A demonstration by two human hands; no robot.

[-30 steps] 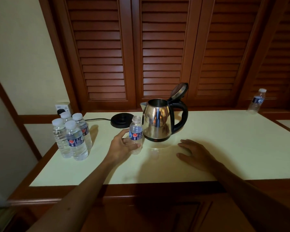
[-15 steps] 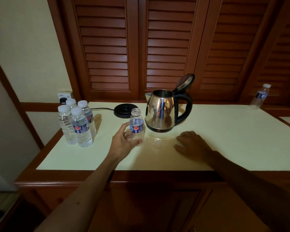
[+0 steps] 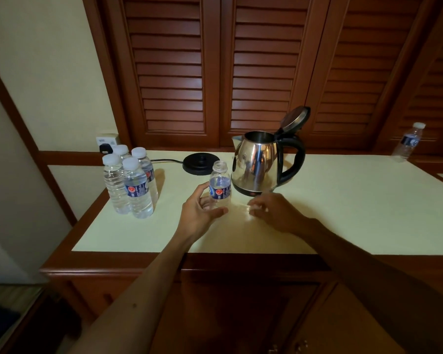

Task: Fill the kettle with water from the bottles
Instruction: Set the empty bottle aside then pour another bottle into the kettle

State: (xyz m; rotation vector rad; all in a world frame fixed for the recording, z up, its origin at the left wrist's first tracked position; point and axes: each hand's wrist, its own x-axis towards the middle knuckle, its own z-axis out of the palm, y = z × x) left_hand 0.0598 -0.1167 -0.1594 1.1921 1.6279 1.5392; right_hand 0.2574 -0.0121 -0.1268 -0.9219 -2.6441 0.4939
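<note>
A steel kettle (image 3: pixel 256 167) with a black handle stands on the cream counter (image 3: pixel 343 205), its lid tipped open. Just left of it an uncapped small water bottle (image 3: pixel 220 186) stands upright. My left hand (image 3: pixel 202 210) curls round the bottle's lower part, fingers behind and thumb in front. My right hand (image 3: pixel 274 213) rests on the counter in front of the kettle, fingertips pinching a small white cap (image 3: pixel 255 207).
Several capped full bottles (image 3: pixel 129 180) stand grouped at the counter's left. The black kettle base (image 3: pixel 201 163) with its cord sits behind the open bottle. Another bottle (image 3: pixel 408 141) stands far right by the louvred doors.
My right hand, flat on the counter before, has curled its fingers onto the white cap. My left hand stays at the bottle. The view has shifted slightly.
</note>
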